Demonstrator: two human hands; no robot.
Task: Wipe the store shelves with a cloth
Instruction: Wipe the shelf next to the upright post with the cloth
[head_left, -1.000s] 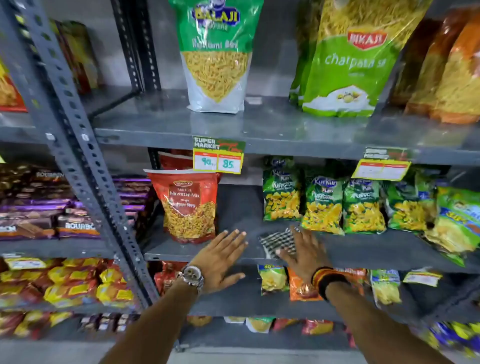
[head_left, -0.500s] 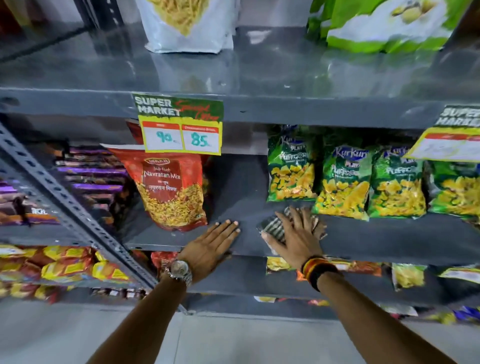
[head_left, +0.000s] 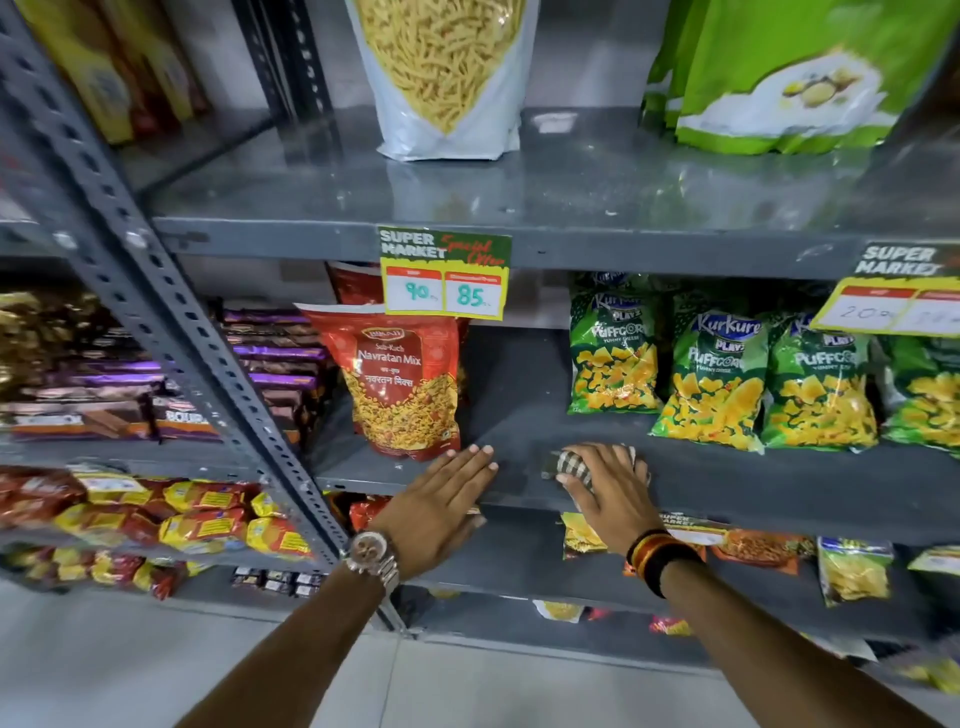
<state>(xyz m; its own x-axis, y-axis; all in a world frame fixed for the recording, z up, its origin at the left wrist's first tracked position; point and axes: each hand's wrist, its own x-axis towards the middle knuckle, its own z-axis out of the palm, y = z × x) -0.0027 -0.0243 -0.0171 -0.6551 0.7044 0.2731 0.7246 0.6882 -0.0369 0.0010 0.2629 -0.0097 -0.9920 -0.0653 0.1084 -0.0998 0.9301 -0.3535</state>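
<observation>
Nearest the camera, both forearms reach up and forward to the middle shelf (head_left: 779, 483) of a grey slotted-angle metal rack. The left hand (head_left: 441, 506), a metal wristwatch (head_left: 373, 558) at its wrist, lies flat and empty with fingers together on the shelf's front edge, just in front of the red Navratan Mix packet (head_left: 402, 384). The right hand (head_left: 610, 493), wearing striped bangles (head_left: 657, 556), presses down with spread fingers on a bunched checked cloth (head_left: 574, 465), which sits on the bare strip of shelf between the red packet and the green Kurkure Puffcorn packets (head_left: 717, 379). The two hands are near one another but not touching. Judgement: the wipe is under way on this open patch only. To do it well, the cloth should be flattened for fuller contact, drawn in overlapping passes from the back of the shelf to the lip, and the packets shifted aside by the free hand so that the surface beneath them is reached. Farther off, the upper shelf (head_left: 571, 197) shows pale specks and smears and appears to need the same attention, around the large namkeen pouch (head_left: 441, 78).
</observation>
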